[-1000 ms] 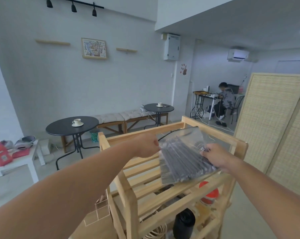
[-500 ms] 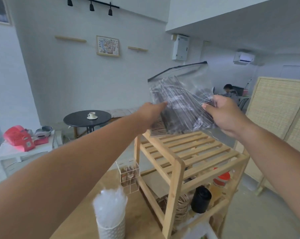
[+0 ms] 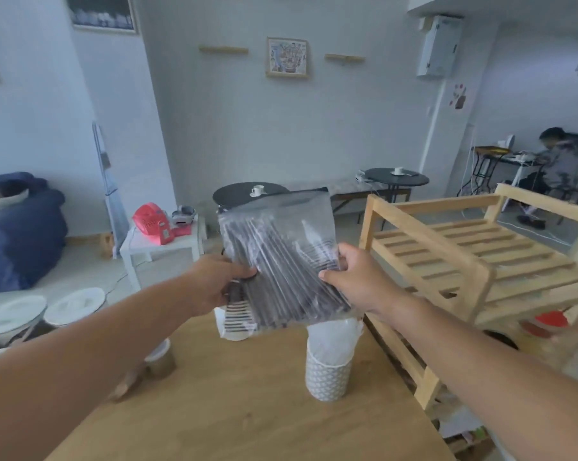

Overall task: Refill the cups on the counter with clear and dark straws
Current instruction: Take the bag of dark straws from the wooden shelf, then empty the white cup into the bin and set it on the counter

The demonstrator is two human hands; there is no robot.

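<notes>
I hold a clear plastic bag of dark straws in the air above the wooden counter. My left hand pinches its lower left edge and my right hand grips its right side. Below the bag stands a patterned white cup filled with clear straws. A second white cup stands behind it, mostly hidden by the bag.
A wooden slatted shelf rack stands right of the counter. A small lidded jar sits on the counter's left side. Beyond are a white side table with a red object, round black tables and a seated person.
My hands carried the bag from the shelf rack leftward and down over the counter. The view turned left, and the cups came into sight under the bag.
</notes>
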